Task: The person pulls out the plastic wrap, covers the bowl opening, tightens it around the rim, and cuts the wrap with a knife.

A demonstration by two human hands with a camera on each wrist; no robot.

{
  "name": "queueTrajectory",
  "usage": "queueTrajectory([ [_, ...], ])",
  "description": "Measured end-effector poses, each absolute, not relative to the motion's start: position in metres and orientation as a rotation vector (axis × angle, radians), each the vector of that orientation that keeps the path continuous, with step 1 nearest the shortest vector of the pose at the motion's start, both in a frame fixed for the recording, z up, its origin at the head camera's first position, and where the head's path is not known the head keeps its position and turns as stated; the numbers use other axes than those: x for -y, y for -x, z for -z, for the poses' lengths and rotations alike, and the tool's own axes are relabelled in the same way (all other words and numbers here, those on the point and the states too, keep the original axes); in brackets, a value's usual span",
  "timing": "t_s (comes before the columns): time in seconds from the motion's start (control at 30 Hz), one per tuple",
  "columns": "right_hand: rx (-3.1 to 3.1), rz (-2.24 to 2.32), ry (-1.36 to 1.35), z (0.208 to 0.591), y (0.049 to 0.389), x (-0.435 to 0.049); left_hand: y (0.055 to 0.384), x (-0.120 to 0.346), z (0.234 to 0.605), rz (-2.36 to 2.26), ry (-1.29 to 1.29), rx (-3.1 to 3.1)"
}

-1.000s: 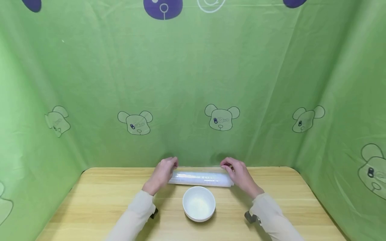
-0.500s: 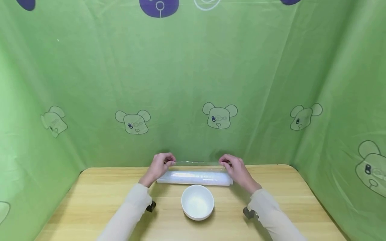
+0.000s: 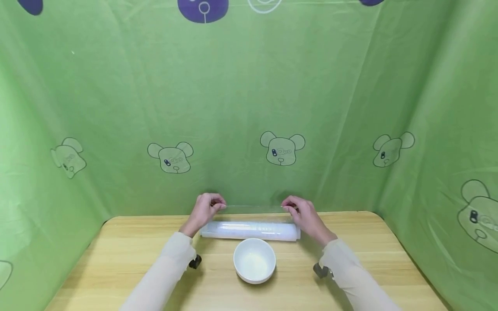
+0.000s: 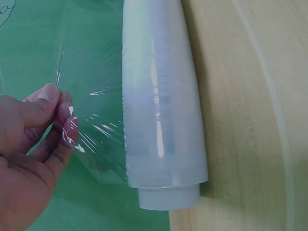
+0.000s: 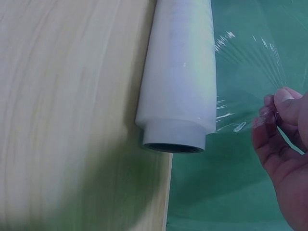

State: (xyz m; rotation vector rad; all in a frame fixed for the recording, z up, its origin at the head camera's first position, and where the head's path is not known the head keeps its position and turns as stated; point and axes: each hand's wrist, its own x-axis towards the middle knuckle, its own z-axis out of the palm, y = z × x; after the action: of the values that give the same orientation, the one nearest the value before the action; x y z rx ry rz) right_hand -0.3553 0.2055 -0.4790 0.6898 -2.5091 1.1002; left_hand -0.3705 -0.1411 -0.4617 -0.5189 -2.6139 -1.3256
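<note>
A roll of clear plastic wrap [image 3: 250,231] lies crosswise near the table's far edge. From it a thin transparent sheet of plastic wrap [image 4: 98,113] stretches away toward the green cloth. My left hand [image 3: 206,209] pinches the sheet's left corner between thumb and fingertips. Its right corner is pinched the same way by my right hand [image 3: 305,214]. Both hands are raised beyond the roll, and the sheet's free edge runs taut between them. Creases fan out from the right hand's fingertips [image 5: 284,96]. Just on the near side of the roll stands a white bowl [image 3: 254,261], upright.
The wooden table [image 3: 128,259] ends right behind the roll. A green cloth [image 3: 233,108] with bear-head prints hangs close behind that edge and along both sides. Dark wrist cameras sit under both sleeves.
Both hands have risen slightly and moved away from the roll, drawing out more wrap. The left hand shifted left to the sheet's corner, and the roll's left end now shows. The bowl stays put.
</note>
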Motion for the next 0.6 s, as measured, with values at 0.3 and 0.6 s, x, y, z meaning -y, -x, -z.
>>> queueTrajectory([
  [0.3,2.508,-1.08,-0.685,0.473,0.358,-0.207,0.371,0.138,0.457,1.473,0.472,2.589],
  [0.6,2.495,-1.096,-0.662,0.462,0.359,-0.209,0.372,0.137,0.444,1.45,0.477,2.571],
])
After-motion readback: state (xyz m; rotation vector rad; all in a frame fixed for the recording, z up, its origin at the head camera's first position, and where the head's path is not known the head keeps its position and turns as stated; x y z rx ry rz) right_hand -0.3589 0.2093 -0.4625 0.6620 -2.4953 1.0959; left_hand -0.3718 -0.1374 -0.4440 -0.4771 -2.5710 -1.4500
